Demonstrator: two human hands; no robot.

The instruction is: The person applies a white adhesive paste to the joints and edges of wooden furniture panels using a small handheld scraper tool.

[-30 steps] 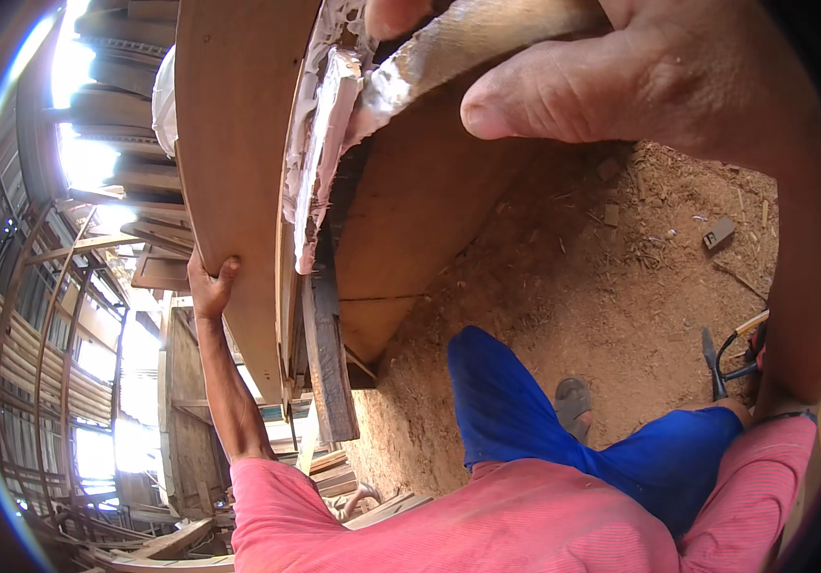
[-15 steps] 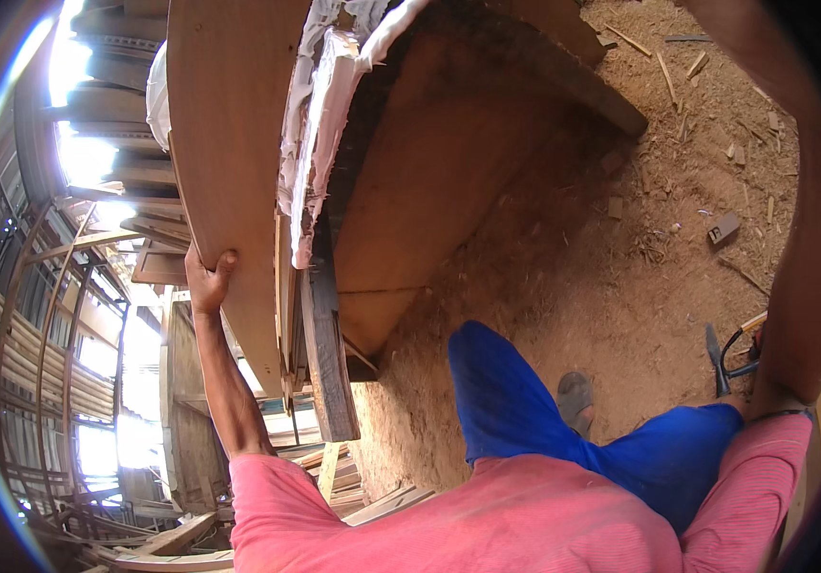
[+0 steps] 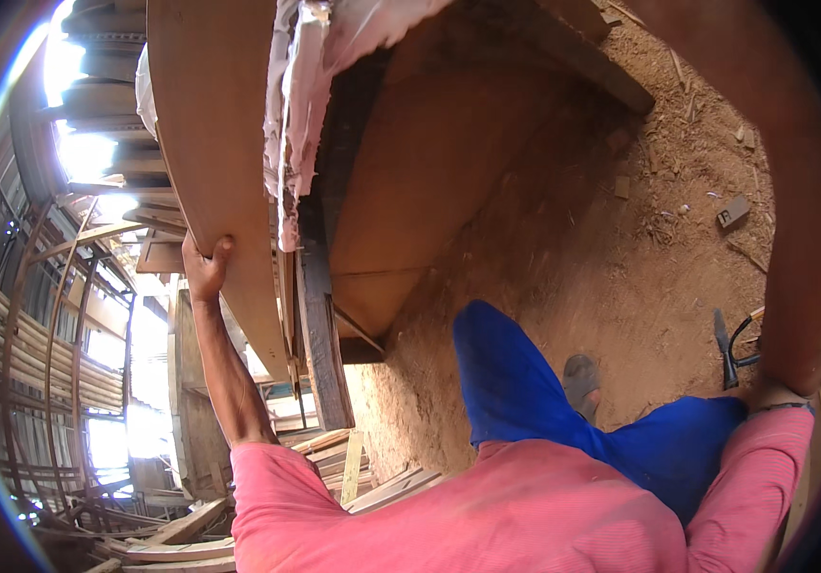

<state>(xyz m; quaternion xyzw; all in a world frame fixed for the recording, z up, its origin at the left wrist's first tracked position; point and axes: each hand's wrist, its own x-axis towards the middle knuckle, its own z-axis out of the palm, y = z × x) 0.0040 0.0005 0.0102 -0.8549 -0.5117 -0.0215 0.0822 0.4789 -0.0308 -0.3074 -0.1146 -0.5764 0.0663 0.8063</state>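
Observation:
My left hand (image 3: 207, 267) grips the outer edge of a curved brown wooden panel (image 3: 214, 124), its thumb on the face and its fingers hidden behind. Alongside the panel, a whitish-pink ragged layer (image 3: 300, 105) covers the top edge of the wooden piece; I cannot tell what it is made of. Beneath it runs a dark wooden post (image 3: 324, 334), with a broad brown board (image 3: 429, 201) slanting away to the right. My right arm (image 3: 802, 210) reaches up along the right side, and its hand lies beyond the top of the picture.
Sawdust and wood scraps cover the ground (image 3: 525, 315). A hammer-like tool (image 3: 724, 349) lies beside my knee, and a small block (image 3: 733, 212) sits farther off. Stacked timber (image 3: 181, 544) fills the lower left, below a rack of poles (image 3: 38, 372).
The panel and the whitish layer have shifted a little left in the picture, and more of that layer shows at the top. My left hand keeps its grip; my right arm has moved slightly left.

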